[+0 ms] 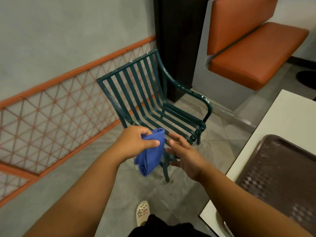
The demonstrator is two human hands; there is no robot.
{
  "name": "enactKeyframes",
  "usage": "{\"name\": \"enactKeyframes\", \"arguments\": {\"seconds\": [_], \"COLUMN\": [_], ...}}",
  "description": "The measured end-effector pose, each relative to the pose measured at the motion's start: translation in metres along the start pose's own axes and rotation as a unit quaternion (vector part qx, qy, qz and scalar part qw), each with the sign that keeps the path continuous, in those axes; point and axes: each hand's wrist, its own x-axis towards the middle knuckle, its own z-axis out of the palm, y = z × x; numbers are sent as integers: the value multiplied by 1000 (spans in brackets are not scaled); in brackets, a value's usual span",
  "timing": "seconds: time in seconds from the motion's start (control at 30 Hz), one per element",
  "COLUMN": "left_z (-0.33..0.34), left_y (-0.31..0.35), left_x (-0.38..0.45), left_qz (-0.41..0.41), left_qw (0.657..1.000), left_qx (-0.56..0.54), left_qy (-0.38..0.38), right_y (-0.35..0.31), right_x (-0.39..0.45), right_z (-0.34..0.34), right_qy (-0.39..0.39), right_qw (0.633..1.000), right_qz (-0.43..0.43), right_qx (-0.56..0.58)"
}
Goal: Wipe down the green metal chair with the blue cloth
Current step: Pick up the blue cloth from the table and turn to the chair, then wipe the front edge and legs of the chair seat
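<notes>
The green metal chair stands on the floor in the middle of the view, with slatted back and seat and curved armrests; its paint is chipped along the right armrest. My left hand pinches the folded blue cloth by its top, and the cloth hangs down in front of the chair's near left corner. My right hand is just right of the cloth, fingers spread and empty, over the chair's front edge. The hands hide the near left armrest.
A white table with a brown tray is at the right. An orange booth seat and a dark pillar stand behind the chair. A wall with orange lattice trim runs along the left. My shoe is below.
</notes>
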Motion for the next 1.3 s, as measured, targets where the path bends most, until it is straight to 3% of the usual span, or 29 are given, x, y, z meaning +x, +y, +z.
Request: {"name": "enactKeyframes", "arguments": {"seconds": [0.13, 0.33, 0.5, 0.57, 0.67, 0.8, 0.93, 1.03, 1.3], "left_z": [-6, -26, -52, -55, -58, -56, -50, -37, 20], "left_y": [-1, 10, -1, -9, -20, -29, -38, -53, -151], "left_x": [17, 42, 67, 76, 89, 110, 131, 147, 186], "left_qz": [-13, -29, 37, 79, 68, 33, 4, -14, -186], "left_qw": [996, 999, 998, 994, 997, 994, 982, 978, 972], "left_qx": [71, -33, 32, 74, 36, -48, -98, -114, -141], "left_qy": [61, -3, -34, -14, 22, -91, -164, -174, -7], "right_y": [5, -12, -23, -26, -33, -38, -26, -7, 88], "right_x": [25, 62, 97, 112, 127, 137, 144, 153, 159], "right_z": [16, 45, 61, 67, 74, 74, 60, 44, -29], "right_qy": [-16, -67, -46, -22, -8, -3, 11, 65, 295], "right_qw": [994, 961, 939, 929, 920, 901, 914, 925, 922], "right_qz": [47, 89, 87, 87, 66, 27, 33, 49, 84], "right_qx": [98, 254, 330, 358, 386, 434, 404, 370, 236]}}
